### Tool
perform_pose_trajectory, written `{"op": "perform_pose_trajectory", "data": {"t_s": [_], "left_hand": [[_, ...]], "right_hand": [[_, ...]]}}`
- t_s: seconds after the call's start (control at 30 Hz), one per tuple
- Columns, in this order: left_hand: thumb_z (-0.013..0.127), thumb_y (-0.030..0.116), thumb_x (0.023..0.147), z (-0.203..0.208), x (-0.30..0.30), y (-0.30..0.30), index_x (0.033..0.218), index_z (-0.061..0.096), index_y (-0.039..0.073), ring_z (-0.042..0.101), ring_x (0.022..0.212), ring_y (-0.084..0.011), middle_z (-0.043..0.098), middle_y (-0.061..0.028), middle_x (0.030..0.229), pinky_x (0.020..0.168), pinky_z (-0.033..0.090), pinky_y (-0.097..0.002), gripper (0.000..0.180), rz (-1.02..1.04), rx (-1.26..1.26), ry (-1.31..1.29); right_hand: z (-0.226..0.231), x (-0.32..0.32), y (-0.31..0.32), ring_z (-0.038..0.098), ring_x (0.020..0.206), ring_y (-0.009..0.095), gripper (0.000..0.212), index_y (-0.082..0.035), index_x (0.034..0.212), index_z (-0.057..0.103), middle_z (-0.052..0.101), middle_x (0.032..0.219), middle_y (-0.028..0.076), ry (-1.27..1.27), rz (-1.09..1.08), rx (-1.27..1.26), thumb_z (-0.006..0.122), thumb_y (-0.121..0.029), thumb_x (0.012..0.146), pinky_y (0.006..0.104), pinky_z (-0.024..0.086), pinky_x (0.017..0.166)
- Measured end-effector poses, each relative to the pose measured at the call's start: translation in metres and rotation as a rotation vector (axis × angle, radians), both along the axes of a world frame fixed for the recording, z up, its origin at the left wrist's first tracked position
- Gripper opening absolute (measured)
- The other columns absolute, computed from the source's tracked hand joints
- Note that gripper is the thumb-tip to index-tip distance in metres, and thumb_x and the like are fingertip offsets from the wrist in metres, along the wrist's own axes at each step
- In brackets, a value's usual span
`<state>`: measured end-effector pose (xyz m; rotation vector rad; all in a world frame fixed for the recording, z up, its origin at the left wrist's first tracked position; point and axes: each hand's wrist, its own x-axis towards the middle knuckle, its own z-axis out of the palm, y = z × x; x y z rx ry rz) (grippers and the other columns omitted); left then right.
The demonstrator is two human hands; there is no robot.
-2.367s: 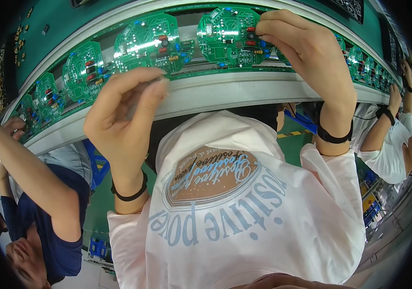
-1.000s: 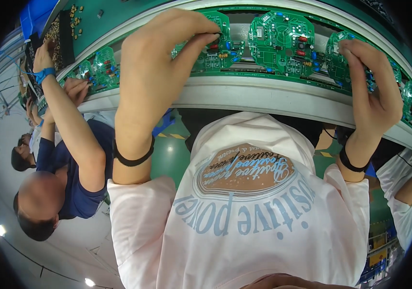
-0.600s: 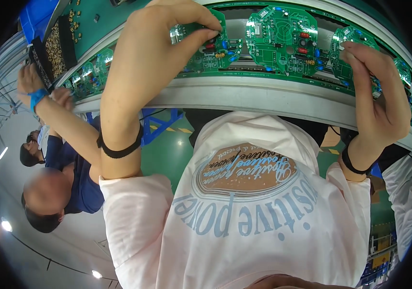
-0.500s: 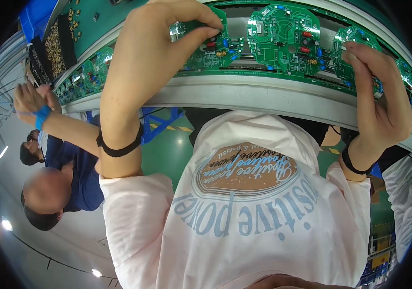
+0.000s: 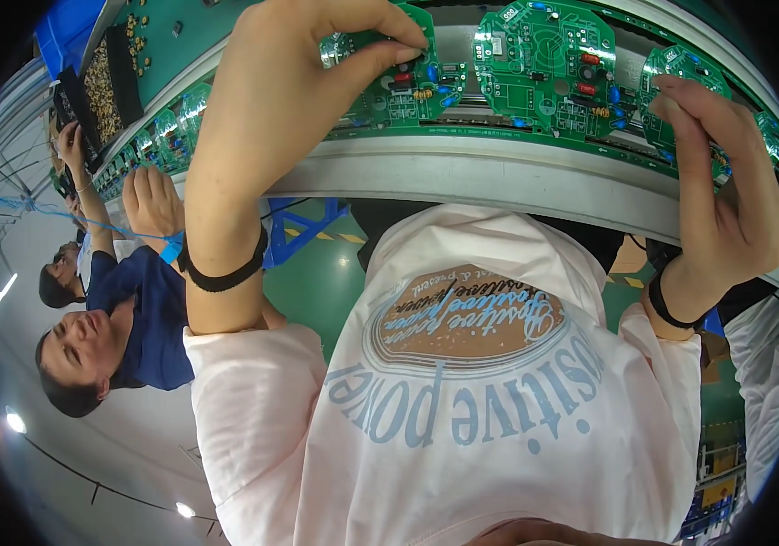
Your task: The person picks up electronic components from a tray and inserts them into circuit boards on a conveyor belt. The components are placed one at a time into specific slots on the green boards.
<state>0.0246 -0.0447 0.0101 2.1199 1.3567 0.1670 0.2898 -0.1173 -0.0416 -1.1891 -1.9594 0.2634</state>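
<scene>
— Pinching narrowly with the left hand [image 5: 294, 77], thumb and forefinger close together at the upper part of the left board [image 5: 389, 114]. Holding anything? Cannot tell; too small and partly hidden.

— And with the right hand [image 5: 743, 196]?

— Pinching narrowly too, at the left edge of the right board [image 5: 681, 64]. Cannot tell about anything between those fingertips either.

— Around both hands, biggest first?

— Across the upper view, a long pale metal rail [image 5: 462, 175], bent by the lens. At the left, beyond the left forearm, a co-worker in navy [image 5: 157, 328]. Below the rail, in the centre, a white shirt [image 5: 444, 482] with a printed oval design.

— Smaller than those?

— At upper left, a heap of gold-brown parts [image 5: 105, 91] beside a dark strip. Just beyond the rail, in a row, green circuit boards, with the middle board [image 5: 539, 68] between the two hands, untouched.

— Smallest?

— Round the wrists, a black left band [image 5: 225, 278] and a black right band [image 5: 669, 308]. On the middle board, red components [image 5: 587, 88] near a blue component [image 5: 614, 94].
</scene>
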Motion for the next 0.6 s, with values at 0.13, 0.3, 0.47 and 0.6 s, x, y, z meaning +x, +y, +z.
{"op": "perform_pose_trajectory", "data": {"t_s": [0.13,0.3,0.47,0.6], "left_hand": [[0.075,-0.007,0.079,-0.003,0.002,0.000,0.092,0.076,0.002,0.066,0.089,-0.0246,0.075,-0.0085,0.090,0.082,0.051,-0.0349,0.015,-0.034,0.069,-0.034],[0.075,-0.007,0.078,0.001,0.003,0.000,0.092,0.074,0.002,0.067,0.088,-0.0265,0.074,-0.0089,0.089,0.079,0.052,-0.0357,0.016,-0.096,0.105,-0.006],[0.074,-0.006,0.076,0.004,-0.003,0.004,0.092,0.071,0.001,0.067,0.086,-0.0302,0.072,-0.0107,0.089,0.077,0.053,-0.0380,0.017,-0.250,0.138,0.013],[0.074,-0.004,0.075,-0.048,-0.017,0.022,0.092,0.069,0.001,0.068,0.087,-0.0327,0.071,-0.0118,0.089,0.077,0.054,-0.0397,0.018,-0.478,0.330,-0.525]], "right_hand": [[-0.001,0.000,-0.001,0.073,0.081,0.026,0.017,0.016,0.105,0.068,0.074,0.096,0.023,0.026,-0.013,0.003,0.067,0.018,0.088,0.0302,0.059,0.074],[0.000,-0.001,0.002,0.073,0.081,0.026,0.016,0.016,0.105,0.068,0.074,0.096,0.023,0.019,-0.017,-0.026,0.067,0.017,0.088,0.0299,0.059,0.074],[-0.003,-0.009,-0.004,0.074,0.080,0.025,0.015,0.016,0.103,0.069,0.074,0.096,0.022,0.006,-0.058,-0.037,0.067,0.016,0.089,0.0295,0.059,0.073],[-0.001,-0.011,-0.007,0.074,0.080,0.025,0.013,0.016,0.102,0.069,0.074,0.096,0.022,0.024,-0.057,-0.035,0.067,0.016,0.089,0.0290,0.058,0.073]]}}
